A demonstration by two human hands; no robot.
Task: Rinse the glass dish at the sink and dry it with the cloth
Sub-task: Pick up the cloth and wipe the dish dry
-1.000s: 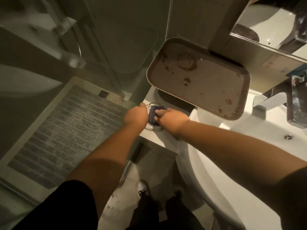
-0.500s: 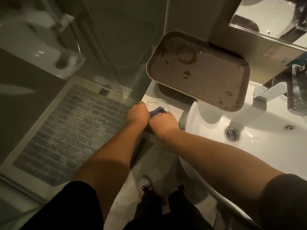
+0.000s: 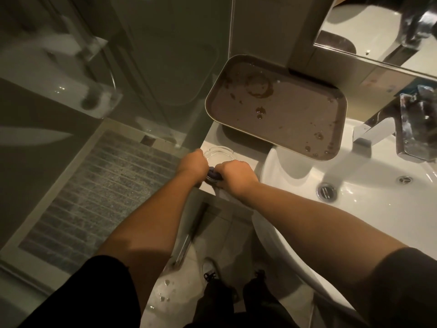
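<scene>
Glass dish sat on the white counter at the left end of the sink, close to the counter's front edge, with its clear round rim showing beyond the two hands. The left hand was closed around the dish's left side, its fingers curled over the rim. The right hand was a fist just beside it, its fingers clenched on a dark blue cloth, only a small fold of which showed in the gap between the hands; the cloth lay against the near part of the dish. How much of the dish the cloth covered could not be told, since the hands hid it.

Behind the dish, a brown tray with dark spots and a ring stain rested tilted, its right end reaching over the basin. A chrome tap stood at the far right, and the drain lay in the white bowl, well apart from the hands. Both forearms were bare below black sleeves. On the tiled floor below, a shoe and a few water drops were visible, with a grey shower mat to the left behind glass.
</scene>
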